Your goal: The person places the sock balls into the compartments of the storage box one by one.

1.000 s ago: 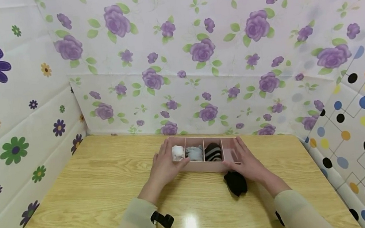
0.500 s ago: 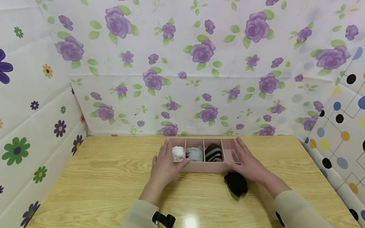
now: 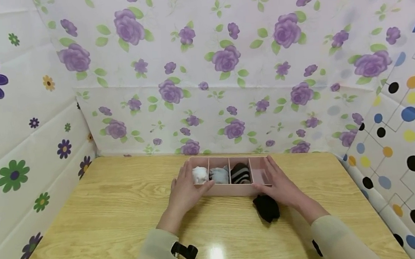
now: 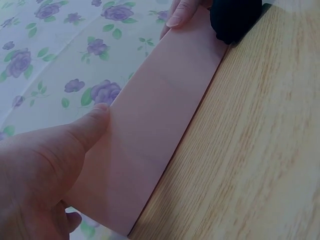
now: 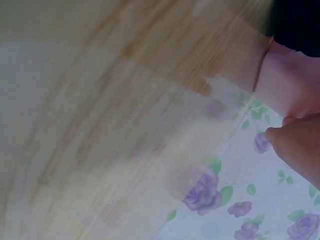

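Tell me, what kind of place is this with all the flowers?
Probably a small tabletop booth set up for sorting socks, not a real room. A wooden table is boxed in by flowery sheets, and both hands hold a pink divided box with rolled socks inside.

Blurred wooden table (image 5: 100, 90) spreads left of the right hand (image 5: 295, 100), floral wall (image 5: 225, 200) just below it.

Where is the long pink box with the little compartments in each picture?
Head view: the long pink plastic divided box sits mid-table, between both hands.
Left wrist view: its plain pink side wall runs diagonally through the middle.
Right wrist view: too blurred to tell whether the box shows.
Shared landmark: the black rolled sock on the table against the box's front, at the top edge in the left wrist view.
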`<state>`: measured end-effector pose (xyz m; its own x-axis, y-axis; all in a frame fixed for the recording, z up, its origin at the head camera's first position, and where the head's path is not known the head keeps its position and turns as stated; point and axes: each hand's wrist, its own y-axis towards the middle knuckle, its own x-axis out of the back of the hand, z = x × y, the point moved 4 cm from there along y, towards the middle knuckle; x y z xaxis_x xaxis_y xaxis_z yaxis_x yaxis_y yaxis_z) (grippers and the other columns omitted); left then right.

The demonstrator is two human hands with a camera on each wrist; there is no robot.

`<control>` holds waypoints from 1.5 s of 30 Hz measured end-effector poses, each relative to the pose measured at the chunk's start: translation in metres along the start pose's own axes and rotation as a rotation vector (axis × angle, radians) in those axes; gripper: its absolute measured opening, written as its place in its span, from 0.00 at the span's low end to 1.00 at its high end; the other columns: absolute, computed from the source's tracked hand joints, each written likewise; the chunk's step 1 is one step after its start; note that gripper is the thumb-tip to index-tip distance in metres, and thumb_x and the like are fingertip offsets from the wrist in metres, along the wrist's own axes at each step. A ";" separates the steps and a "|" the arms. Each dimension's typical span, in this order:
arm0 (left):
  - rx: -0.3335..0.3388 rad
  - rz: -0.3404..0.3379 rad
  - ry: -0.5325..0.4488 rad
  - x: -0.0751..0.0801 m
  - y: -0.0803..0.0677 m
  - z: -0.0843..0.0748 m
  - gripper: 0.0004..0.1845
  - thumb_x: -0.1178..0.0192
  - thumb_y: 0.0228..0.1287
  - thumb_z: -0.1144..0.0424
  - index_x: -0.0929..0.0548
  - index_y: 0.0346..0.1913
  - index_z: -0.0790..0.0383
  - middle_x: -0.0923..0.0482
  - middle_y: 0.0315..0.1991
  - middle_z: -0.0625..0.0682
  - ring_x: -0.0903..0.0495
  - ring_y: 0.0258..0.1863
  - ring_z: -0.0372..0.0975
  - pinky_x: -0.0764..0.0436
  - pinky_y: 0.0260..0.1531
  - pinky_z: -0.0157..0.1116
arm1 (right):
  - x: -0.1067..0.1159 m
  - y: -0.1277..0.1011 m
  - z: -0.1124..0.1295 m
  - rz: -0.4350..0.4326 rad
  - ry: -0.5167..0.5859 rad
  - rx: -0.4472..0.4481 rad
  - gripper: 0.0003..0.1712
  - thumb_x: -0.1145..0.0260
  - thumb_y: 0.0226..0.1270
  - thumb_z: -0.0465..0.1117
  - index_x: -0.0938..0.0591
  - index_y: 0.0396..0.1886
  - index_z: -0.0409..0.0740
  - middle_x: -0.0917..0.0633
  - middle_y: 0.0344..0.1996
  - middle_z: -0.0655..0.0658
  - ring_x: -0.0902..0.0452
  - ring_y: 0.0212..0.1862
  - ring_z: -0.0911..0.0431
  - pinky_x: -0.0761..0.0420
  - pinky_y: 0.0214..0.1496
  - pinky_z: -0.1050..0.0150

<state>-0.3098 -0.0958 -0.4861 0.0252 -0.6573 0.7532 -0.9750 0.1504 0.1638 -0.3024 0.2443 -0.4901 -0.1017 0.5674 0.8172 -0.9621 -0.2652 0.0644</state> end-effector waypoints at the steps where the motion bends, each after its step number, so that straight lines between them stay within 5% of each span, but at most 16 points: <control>1: 0.002 -0.001 -0.005 0.000 -0.001 0.000 0.62 0.32 0.72 0.31 0.53 0.91 0.59 0.55 0.91 0.61 0.49 0.88 0.57 0.51 0.80 0.73 | 0.000 -0.001 0.001 0.003 -0.001 0.003 0.67 0.35 0.78 0.73 0.62 0.93 0.45 0.66 0.91 0.40 0.64 0.89 0.33 0.44 0.82 0.27; 22: 0.035 0.019 -0.003 0.002 -0.002 0.002 0.64 0.32 0.71 0.29 0.55 0.92 0.61 0.56 0.91 0.59 0.53 0.89 0.57 0.55 0.80 0.73 | 0.013 -0.058 0.010 -0.010 0.022 0.022 0.65 0.29 0.78 0.66 0.58 0.94 0.48 0.54 0.90 0.35 0.57 0.87 0.30 0.45 0.82 0.25; 29: 0.041 0.024 -0.002 0.000 -0.001 0.001 0.64 0.33 0.71 0.29 0.55 0.91 0.61 0.54 0.90 0.60 0.52 0.88 0.58 0.55 0.81 0.73 | 0.016 -0.074 0.016 -0.038 -0.022 0.027 0.64 0.26 0.76 0.62 0.54 0.93 0.45 0.47 0.88 0.32 0.53 0.86 0.28 0.54 0.84 0.26; 36: 0.047 0.029 0.001 0.000 -0.001 0.001 0.63 0.32 0.72 0.31 0.55 0.91 0.61 0.54 0.91 0.59 0.52 0.88 0.57 0.56 0.80 0.73 | 0.015 -0.090 0.023 -0.050 -0.044 -0.005 0.63 0.24 0.74 0.63 0.50 0.93 0.47 0.42 0.87 0.29 0.53 0.83 0.20 0.43 0.77 0.19; 45: 0.057 0.034 -0.013 0.001 -0.001 0.001 0.64 0.32 0.71 0.30 0.55 0.92 0.61 0.55 0.91 0.59 0.52 0.88 0.57 0.55 0.80 0.73 | 0.016 -0.103 0.030 -0.178 -0.122 0.057 0.62 0.20 0.72 0.56 0.47 0.93 0.47 0.40 0.86 0.31 0.42 0.82 0.28 0.25 0.69 0.24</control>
<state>-0.3091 -0.0970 -0.4862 -0.0107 -0.6619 0.7495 -0.9861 0.1311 0.1018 -0.1970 0.2573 -0.4666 0.1031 0.5112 0.8532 -0.9458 -0.2152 0.2432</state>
